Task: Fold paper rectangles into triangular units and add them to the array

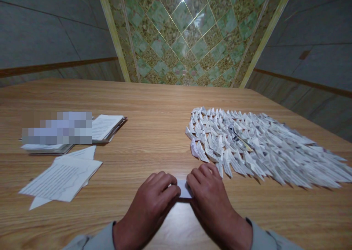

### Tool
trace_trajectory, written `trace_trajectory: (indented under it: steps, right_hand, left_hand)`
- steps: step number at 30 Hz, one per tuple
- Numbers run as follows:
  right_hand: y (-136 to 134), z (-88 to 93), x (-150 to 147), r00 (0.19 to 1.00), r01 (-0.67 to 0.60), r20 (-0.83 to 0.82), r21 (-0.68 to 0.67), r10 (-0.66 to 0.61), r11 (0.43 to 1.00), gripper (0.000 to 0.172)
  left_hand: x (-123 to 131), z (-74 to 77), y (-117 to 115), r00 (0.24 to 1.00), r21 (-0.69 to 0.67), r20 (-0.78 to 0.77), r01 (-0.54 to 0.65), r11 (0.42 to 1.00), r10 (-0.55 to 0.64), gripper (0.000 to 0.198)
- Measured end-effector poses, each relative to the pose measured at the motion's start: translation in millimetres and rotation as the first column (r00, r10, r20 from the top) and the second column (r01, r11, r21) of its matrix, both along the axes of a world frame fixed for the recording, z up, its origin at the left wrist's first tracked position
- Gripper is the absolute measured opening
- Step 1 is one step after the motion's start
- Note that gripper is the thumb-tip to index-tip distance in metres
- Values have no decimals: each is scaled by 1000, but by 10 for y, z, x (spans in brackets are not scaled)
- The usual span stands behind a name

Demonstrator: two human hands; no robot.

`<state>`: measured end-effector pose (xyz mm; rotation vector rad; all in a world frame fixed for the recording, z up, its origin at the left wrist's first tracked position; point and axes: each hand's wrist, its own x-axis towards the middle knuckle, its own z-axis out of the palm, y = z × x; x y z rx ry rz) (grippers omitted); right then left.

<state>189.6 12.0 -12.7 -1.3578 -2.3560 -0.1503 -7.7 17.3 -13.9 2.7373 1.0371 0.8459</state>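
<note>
Down at six o'clock, near the edge of the wood-grain table (154,96), your left hand (147,209) and right hand (211,198) sit close together, backs up, clamped on a small piece of white paper (184,188) between them. Your left hand covers that paper's left end and your right hand covers its right end, leaving only a short white stretch showing in the narrow gap, so you cannot tell its full shape from this view. Grey sleeves (101,239) show at both wrists. Toward two o'clock, and reaching off the right side of the view, lies a big overlapping mass of small folded pieces of printed paper (255,147), laid in rows like scales, its nearest points just beside your right fingertips (209,167). At about nine o'clock, loose printed sheets (62,178) lie flat and slightly fanned on the wood, well apart from your left hand. Past them, toward ten o'clock, sits a stack of printed pages (106,128), partly covered by a blurred patch (56,128) that hides whatever lies beneath it. Beyond the far edge of the table at twelve o'clock rises a green and gold diamond-patterned panel (184,33), flanked by grey wall panels (308,33) with a brown strip running along them.
</note>
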Motion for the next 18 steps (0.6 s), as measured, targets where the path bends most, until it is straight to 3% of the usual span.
trace_trajectory:
  steps: [7, 12, 18]
  right_hand:
    - [38, -3, 40, 996, -87, -17, -128, 85, 988, 14]
    - [33, 30, 63, 995, -88, -72, -213, 74, 973, 12]
    - [38, 55, 72, 985, -75, -172, -299, 24, 951, 10]
  left_hand:
    - [-57, -58, 63, 987, -151, -144, -87, 985, 65, 18]
    - [-55, 0, 37, 984, -219, -175, -72, 973, 34, 7]
    - [-90, -48, 44, 981, -259, -181, -118, 959, 72, 18]
